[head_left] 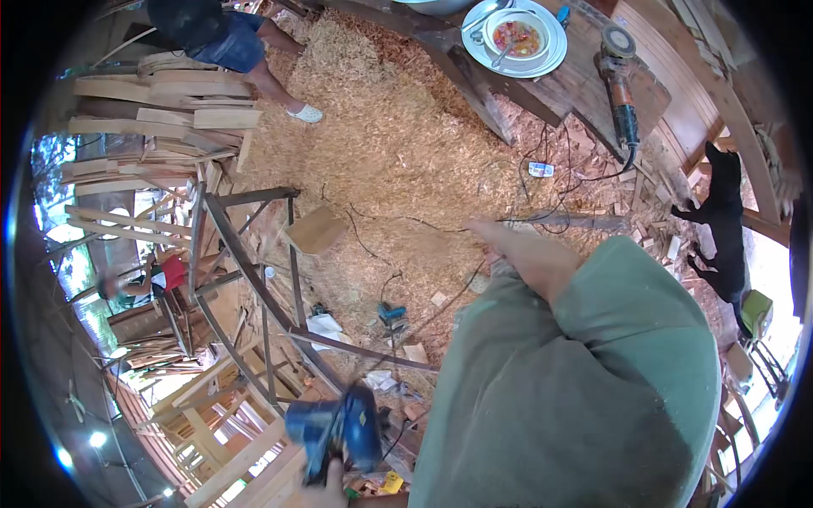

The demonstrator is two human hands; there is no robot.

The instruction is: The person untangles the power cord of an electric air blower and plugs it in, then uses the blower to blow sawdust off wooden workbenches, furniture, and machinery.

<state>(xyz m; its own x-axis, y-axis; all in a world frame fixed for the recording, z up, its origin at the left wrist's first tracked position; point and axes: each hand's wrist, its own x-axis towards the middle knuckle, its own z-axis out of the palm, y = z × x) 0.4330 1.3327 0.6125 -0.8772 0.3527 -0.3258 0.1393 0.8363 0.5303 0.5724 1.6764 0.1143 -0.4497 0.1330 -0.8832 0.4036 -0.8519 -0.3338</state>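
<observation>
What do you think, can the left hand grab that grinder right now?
Probably not: the left hand holds the blue power tool, and the grinder lies well away, across the shavings-covered floor.

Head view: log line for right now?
hand: gripping blue power tool, blurred | grinder: on wooden table | bowl: food and spoon inside, on plate

You can read no words, brands or numbers here. The small box (541,170) on the floor carries printing too small for you to make out, and your blue tool (341,426) is too blurred to show any lettering.
</observation>
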